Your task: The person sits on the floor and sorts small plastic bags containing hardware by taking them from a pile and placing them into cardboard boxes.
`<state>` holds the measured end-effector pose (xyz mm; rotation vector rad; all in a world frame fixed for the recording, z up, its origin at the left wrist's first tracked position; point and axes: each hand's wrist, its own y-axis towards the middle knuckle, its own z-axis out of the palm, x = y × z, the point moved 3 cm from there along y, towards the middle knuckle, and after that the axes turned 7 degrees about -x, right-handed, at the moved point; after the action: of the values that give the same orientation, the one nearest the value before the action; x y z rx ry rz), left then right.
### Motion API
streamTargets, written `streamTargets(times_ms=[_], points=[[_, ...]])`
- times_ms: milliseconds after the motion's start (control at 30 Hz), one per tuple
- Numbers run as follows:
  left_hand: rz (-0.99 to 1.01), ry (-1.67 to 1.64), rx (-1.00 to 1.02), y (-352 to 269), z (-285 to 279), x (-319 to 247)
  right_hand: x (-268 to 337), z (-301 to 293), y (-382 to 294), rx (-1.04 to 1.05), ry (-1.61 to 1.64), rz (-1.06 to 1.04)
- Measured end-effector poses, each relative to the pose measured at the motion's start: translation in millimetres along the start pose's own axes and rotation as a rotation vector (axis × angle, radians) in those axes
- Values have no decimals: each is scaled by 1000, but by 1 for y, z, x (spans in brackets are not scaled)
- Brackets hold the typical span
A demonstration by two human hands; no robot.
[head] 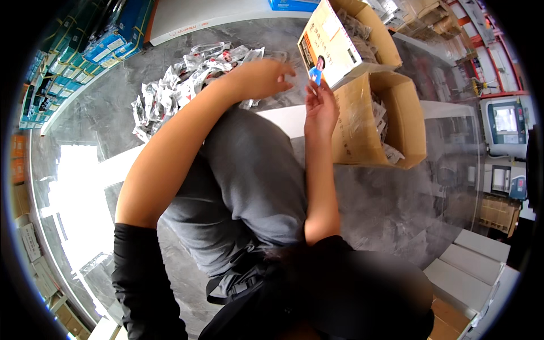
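My left hand (265, 78) reaches over the near right side of a pile of clear plastic packets (170, 91) on the grey floor. Its fingers are bent and apart, with nothing visible in them. My right hand (321, 102) is raised beside the cartons, palm up with curled fingers. A small pale bit shows at its fingertips, too small to tell whether it is held. Just above them is a printed picture of a figure in blue (316, 72), against the upper carton (325, 38). That carton and the lower open cardboard box (355, 123) both contain bagged items.
My bent knee (255, 140) lies between my arms. A white platform (212, 19) stands beyond the pile. Strapped blue boxes (114, 42) are stacked at upper left. Long white boxes (467, 263) lie at lower right, and machines (505, 119) stand along the right side.
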<state>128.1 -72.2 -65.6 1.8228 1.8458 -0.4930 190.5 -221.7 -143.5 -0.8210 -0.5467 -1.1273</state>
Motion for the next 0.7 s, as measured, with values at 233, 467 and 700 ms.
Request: streamTargets(times_ms=[233, 467, 700], points=[[-76, -92, 83, -3, -2, 20, -1, 7, -3, 5, -70, 11], [-138, -172, 133, -7, 3, 35, -8, 5, -4, 17, -98, 28], [-168, -192, 169, -4, 2, 45, -8, 9, -4, -2, -103, 55]])
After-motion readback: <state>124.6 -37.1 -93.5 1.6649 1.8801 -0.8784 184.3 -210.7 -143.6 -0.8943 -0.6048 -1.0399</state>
